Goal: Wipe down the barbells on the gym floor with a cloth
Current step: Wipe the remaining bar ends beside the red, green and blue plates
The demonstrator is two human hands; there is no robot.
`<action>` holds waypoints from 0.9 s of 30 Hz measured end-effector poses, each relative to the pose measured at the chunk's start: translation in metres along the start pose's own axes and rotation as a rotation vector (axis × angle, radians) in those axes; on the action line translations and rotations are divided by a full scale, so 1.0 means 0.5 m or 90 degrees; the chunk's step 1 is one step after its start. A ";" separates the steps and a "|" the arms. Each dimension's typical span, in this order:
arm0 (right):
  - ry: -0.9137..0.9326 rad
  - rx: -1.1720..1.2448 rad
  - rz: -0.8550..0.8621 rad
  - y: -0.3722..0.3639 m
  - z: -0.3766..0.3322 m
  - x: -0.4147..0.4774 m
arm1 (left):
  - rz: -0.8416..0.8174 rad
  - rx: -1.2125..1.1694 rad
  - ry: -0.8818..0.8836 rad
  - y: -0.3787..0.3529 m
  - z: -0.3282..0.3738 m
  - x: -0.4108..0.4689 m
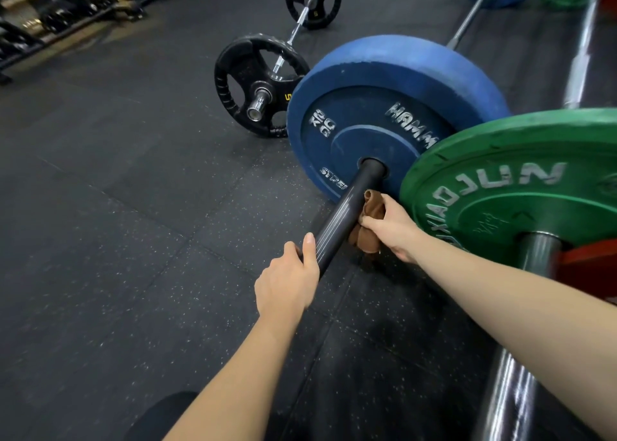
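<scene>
Fingers (369, 222) of right hand (394, 228): curled round brown cloth (369, 212), pressed to black barbell sleeve (354, 203) just beside blue plate (367, 123). Left hand (287, 283): wrapped round sleeve end, steadying. Progress, judged: early; green-plate bar (541, 253) and black-plate barbell (258, 101) probably still to wipe. Forearms: both extended forward, low.

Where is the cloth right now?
Head view, right of centre: the right hand grips the brown cloth against the dark barbell sleeve, just outside the blue plate.
</scene>
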State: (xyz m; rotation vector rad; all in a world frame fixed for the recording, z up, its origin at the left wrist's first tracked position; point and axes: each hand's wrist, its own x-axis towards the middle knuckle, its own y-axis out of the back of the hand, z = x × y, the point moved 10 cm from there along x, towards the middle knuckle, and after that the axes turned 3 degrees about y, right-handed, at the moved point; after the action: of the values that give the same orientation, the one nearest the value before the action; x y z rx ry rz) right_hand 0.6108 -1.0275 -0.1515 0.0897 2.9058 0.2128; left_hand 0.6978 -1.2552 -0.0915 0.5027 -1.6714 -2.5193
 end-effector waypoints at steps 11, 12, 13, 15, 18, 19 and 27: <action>0.041 -0.065 0.107 0.029 -0.013 -0.008 | 0.001 0.012 -0.003 0.000 0.000 0.002; 0.040 -0.063 0.106 0.028 -0.013 -0.008 | 0.002 0.012 -0.002 0.000 -0.001 0.003; 0.038 -0.064 0.098 0.025 -0.010 -0.010 | 0.003 0.009 0.001 0.001 -0.001 0.003; 0.042 -0.072 0.073 0.017 -0.003 -0.020 | 0.007 0.005 0.002 0.001 -0.002 0.004; 0.053 -0.067 0.034 0.000 0.008 -0.038 | 0.014 0.006 0.001 0.003 0.000 0.003; 0.053 -0.061 0.030 -0.002 0.012 -0.040 | 0.015 0.006 0.002 0.002 -0.002 0.003; -0.004 0.083 -0.020 -0.016 0.031 -0.041 | 0.021 -0.018 0.014 0.004 -0.005 0.004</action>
State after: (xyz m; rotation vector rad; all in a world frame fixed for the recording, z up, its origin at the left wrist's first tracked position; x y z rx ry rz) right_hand 0.6341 -1.0349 -0.1634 0.0657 2.9094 0.0175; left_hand 0.6964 -1.2589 -0.0909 0.4945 -1.6213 -2.5012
